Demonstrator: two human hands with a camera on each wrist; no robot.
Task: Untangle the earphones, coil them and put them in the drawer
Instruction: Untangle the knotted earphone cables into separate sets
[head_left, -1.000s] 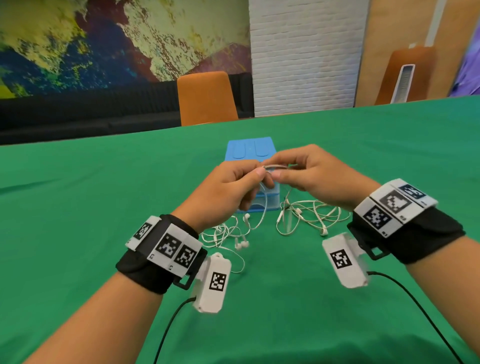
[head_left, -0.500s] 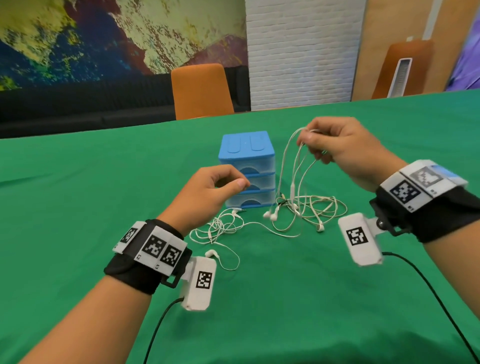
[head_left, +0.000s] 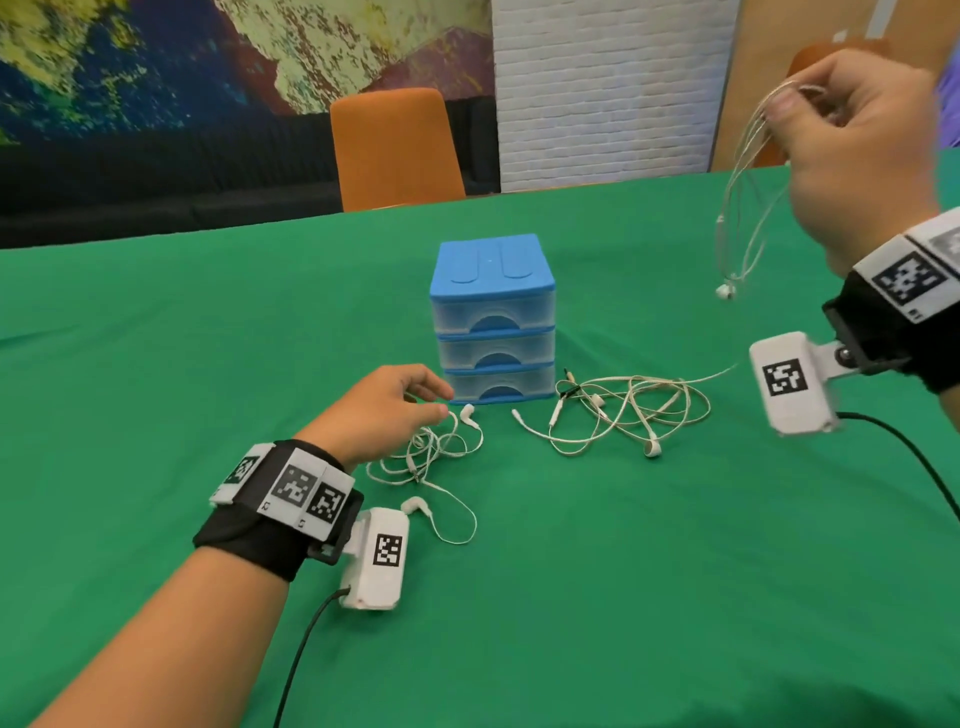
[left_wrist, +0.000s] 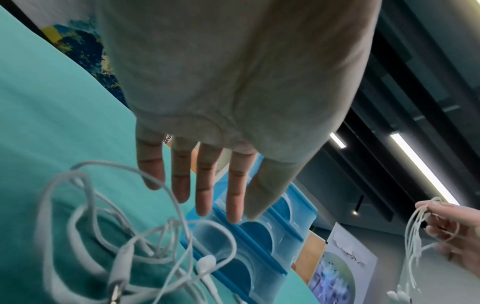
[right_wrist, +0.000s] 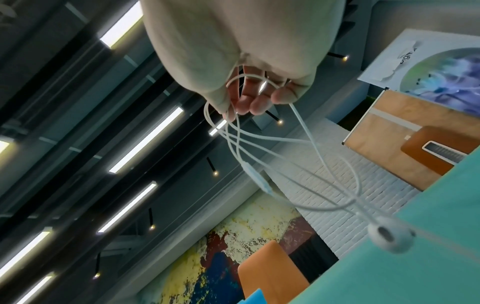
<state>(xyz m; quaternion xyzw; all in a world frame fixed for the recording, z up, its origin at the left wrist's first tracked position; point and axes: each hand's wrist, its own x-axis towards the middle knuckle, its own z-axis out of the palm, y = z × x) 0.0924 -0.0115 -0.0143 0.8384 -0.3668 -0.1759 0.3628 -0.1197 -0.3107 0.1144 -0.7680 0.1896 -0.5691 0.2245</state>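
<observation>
At the upper right of the head view, the right hand (head_left: 852, 135) is pinching a bunch of earphone loops (head_left: 740, 208), lifted clear of the desk (head_left: 156, 364), one earbud dangling low. A strand seems to be trailing from it toward the loose tangle (head_left: 623, 410) lying right of the blue drawer unit (head_left: 493, 317). The left hand (head_left: 384, 410) is hovering with fingers relaxed, holding nothing, just above a second tangle (head_left: 431, 457) at centre-left. All three drawers are sitting closed. Pulling higher risks tightening a knot or dragging the desk tangle along.
</observation>
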